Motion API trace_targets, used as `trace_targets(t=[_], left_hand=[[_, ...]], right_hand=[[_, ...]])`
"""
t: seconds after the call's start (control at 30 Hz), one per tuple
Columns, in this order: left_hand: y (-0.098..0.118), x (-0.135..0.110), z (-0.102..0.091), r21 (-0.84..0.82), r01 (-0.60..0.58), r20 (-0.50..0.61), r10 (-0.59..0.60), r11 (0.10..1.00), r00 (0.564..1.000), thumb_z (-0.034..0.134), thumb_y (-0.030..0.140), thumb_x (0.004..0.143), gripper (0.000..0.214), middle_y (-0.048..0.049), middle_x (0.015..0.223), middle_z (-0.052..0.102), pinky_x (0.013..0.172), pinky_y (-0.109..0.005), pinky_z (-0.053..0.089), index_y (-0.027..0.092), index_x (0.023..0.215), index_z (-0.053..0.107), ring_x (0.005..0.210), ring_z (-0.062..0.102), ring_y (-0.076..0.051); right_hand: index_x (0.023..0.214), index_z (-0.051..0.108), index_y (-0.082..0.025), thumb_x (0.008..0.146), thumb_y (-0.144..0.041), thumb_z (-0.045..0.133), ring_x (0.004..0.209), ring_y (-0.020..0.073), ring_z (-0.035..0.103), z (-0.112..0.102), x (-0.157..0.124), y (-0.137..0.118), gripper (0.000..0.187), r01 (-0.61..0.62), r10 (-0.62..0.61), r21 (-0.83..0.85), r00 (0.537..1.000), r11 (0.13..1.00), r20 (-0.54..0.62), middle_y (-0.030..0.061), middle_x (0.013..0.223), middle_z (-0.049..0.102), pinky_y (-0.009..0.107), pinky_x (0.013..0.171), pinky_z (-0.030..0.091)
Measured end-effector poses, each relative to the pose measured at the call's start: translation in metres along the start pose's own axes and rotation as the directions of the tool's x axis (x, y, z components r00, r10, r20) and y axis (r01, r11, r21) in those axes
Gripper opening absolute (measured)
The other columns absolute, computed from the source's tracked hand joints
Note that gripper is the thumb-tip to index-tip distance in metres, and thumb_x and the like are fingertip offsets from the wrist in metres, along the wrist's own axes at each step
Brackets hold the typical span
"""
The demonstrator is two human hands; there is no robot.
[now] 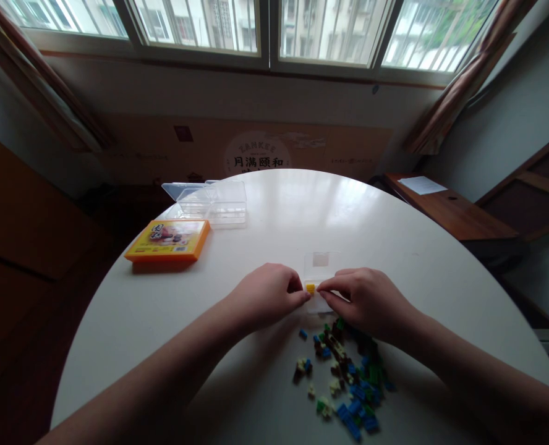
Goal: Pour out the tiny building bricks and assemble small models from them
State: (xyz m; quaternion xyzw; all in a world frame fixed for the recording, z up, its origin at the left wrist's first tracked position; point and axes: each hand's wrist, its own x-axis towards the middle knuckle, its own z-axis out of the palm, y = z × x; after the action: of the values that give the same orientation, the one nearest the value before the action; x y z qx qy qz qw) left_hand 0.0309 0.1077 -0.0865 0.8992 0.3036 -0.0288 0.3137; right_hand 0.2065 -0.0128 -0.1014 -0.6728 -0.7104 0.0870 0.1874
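The small yellow plastic brick [310, 288] is near the centre of the frame, at the small clear plastic box [318, 304] with raised lid. The left hand [269, 293] and the right hand [367, 298] are at its two sides, fingers bent (whether they grasp it, I cannot tell). Below lie blue, green, brown and cream plastic bricks [358, 392]; at left, a flat orange-and-yellow box [177, 240].

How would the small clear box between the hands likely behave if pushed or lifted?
The box is probably light and fairly stiff, since it looks like thin clear plastic. It would likely slide rather than tip, sitting low and flat on a glossy table. Its lid is open, so that may flap during a lift.
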Motion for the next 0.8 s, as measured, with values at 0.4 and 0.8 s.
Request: trace_targets(t=[0.4,0.8], left_hand=[[0.0014,-0.0010,-0.0004,0.011,0.004,0.001,-0.004,1.000,1.000,0.057,0.045,0.082,0.029,-0.0032,0.081,0.074,0.057,-0.028,0.038,0.023,0.081,0.074,0.071,0.063,-0.019],[0.0016,-0.0004,-0.0010,-0.001,0.006,0.004,-0.006,1.000,1.000,0.056,0.046,0.082,0.030,-0.0039,0.084,0.075,0.058,-0.027,0.039,0.022,0.082,0.075,0.073,0.063,-0.020]], right_hand=[[0.102,0.078,-0.035,0.087,-0.026,0.059,0.065,0.0130,0.061,-0.0005,0.0028,-0.0015,0.025,0.010,-0.011,0.044,0.999,0.999,0.041,-0.0014,0.084,0.075,0.024,0.060,0.040],[0.102,0.077,-0.034,0.088,-0.026,0.059,0.066,0.0133,0.062,0.0000,0.0028,-0.0017,0.024,0.015,-0.017,0.045,0.999,0.999,0.034,-0.0012,0.085,0.075,0.025,0.059,0.039]])
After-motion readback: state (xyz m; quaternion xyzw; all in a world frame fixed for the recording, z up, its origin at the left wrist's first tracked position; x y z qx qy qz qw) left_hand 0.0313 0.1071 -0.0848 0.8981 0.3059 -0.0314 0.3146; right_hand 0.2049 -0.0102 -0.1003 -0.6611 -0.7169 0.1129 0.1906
